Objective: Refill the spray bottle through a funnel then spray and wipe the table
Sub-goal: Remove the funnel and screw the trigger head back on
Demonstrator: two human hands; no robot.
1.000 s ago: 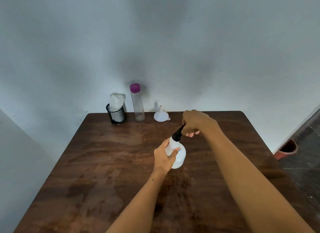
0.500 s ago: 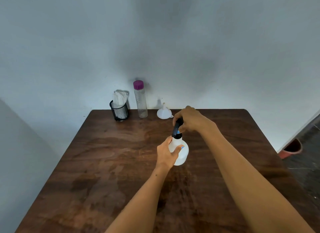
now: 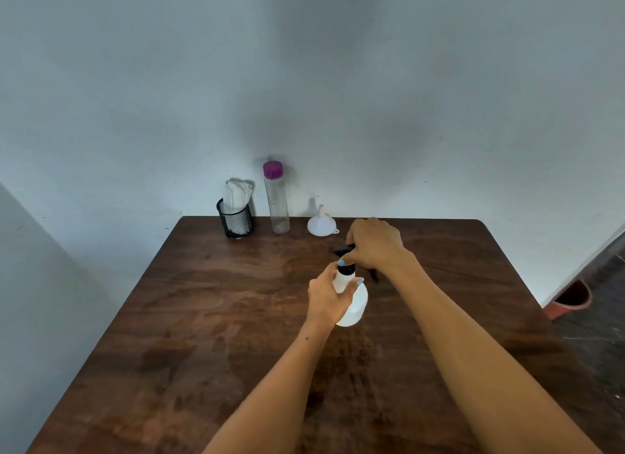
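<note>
At centre frame, on the dark wooden table point(image 3: 209, 318), stands the white spray bottle point(image 3: 355, 305), upright; the left hand point(image 3: 326, 299) wraps its fingers and thumb round the bottle's shoulder and neck, just under the black collar. Directly above it the right hand point(image 3: 373, 244) curls over the black spray head point(image 3: 341, 249) — the nozzle pokes out to the left of the knuckles, and a dark part shows below the wrist; whether the head is seated on the collar or lifted clear of it cannot be told, since the hand hides the join.

Along the table's far edge, against the pale wall in the upper middle of the frame, sit three things in a row: a black mesh cup point(image 3: 235, 221) stuffed with white cloth or paper at the left; a tall clear bottle with a purple cap point(image 3: 276, 196) just to its right; and a small white funnel point(image 3: 321, 222), spout up, further right — close to the right hand but not touching it. At the right edge, below the table's level, a reddish pot point(image 3: 570, 299) rests on the floor.
</note>
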